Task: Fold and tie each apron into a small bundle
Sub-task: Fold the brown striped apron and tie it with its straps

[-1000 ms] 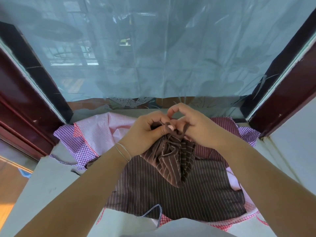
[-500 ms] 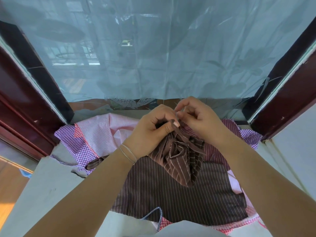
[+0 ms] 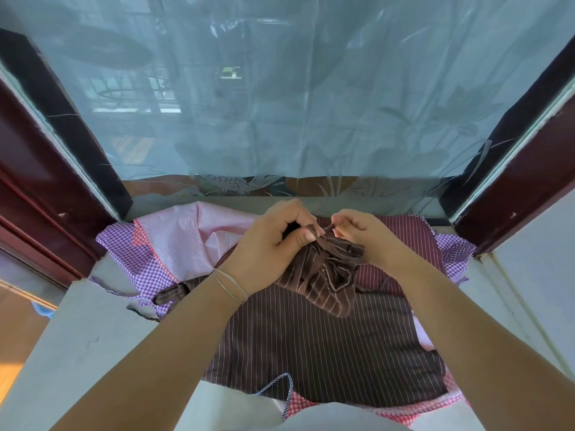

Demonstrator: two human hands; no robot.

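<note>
A person's two hands work a brown pinstriped apron bundle [image 3: 323,275] above a pale tabletop [image 3: 77,343] set against a window covered with translucent blue-green film [image 3: 295,88]. The left hand [image 3: 267,247], with thin bangles [image 3: 231,286] at the wrist, has its fingers curled, thumb and forefinger clamped on a narrow brown strap [image 3: 312,230] at the top of the bundle. The right hand [image 3: 361,234] faces it just beside, its fingers curled and pinching the other end of the strap, so the two hands nearly touch over the gathered cloth. The bundle hangs bunched and crumpled between the hands, its lower end drooping toward a second brown pinstriped apron [image 3: 311,353] spread flat beneath both forearms. Under that flat apron lie more garments: a pink checked apron [image 3: 193,231] at the left rear, a purple gingham apron [image 3: 130,256] whose edges show at both sides, a maroon striped apron [image 3: 401,234] behind the right hand, and a strip of red gingham [image 3: 298,407] at the near edge. A dark-and-white striped loop of strap [image 3: 286,384] curls at the flat apron's near hem. Dark red wooden frames [image 3: 529,188] flank the window on both sides.
</note>
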